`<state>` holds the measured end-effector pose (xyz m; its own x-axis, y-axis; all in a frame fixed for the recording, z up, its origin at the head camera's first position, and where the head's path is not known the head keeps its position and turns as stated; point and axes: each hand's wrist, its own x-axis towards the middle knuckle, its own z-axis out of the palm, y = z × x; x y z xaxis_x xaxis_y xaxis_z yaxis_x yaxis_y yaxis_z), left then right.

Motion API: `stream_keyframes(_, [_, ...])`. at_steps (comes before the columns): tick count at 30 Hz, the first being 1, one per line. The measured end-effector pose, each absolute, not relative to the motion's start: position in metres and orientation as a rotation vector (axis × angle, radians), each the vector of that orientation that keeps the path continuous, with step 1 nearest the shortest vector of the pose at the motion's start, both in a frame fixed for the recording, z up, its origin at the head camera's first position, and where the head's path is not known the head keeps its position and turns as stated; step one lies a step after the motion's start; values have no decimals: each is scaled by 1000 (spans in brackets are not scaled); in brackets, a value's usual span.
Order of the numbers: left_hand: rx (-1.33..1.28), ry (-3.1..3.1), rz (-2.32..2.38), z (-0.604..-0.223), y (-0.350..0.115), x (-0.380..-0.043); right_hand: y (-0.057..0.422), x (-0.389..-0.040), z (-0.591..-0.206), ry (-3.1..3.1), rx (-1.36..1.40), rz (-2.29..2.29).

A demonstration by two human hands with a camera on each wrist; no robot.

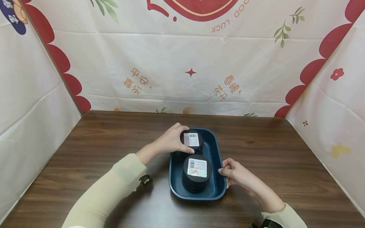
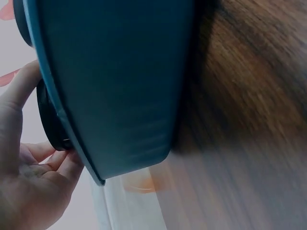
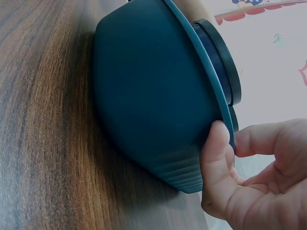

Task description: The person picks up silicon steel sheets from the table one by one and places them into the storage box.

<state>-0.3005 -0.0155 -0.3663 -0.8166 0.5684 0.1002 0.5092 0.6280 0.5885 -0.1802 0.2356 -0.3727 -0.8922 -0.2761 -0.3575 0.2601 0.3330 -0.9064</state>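
Note:
A dark blue rectangular tray (image 1: 210,147) lies on the table with two stacks of black round discs in it. The far stack (image 1: 191,139) has a white barcode label on top. My left hand (image 1: 171,139) grips that stack from the left, thumb on the near side and fingers on the far side. In the left wrist view the left hand (image 2: 41,187) spans a black disc (image 2: 50,120) above the tray's rim. The near stack (image 1: 196,171), labelled too, stands untouched. My right hand (image 1: 238,174) pinches the tray's right rim; the right wrist view shows this right hand (image 3: 259,182) at the rim.
The brown wood-grain table (image 1: 114,136) extends around the tray on all sides. A white printed cloth (image 1: 176,57) hangs behind it, with more cloth along the left and right sides. Dark devices are strapped at both wrists, such as the left wrist device (image 1: 146,180).

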Motion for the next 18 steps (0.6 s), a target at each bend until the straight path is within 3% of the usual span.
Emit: stream_keyframes(18, [925,2784,898,-372,-9,-295,235,-181,-375,2156,-17,-1593])
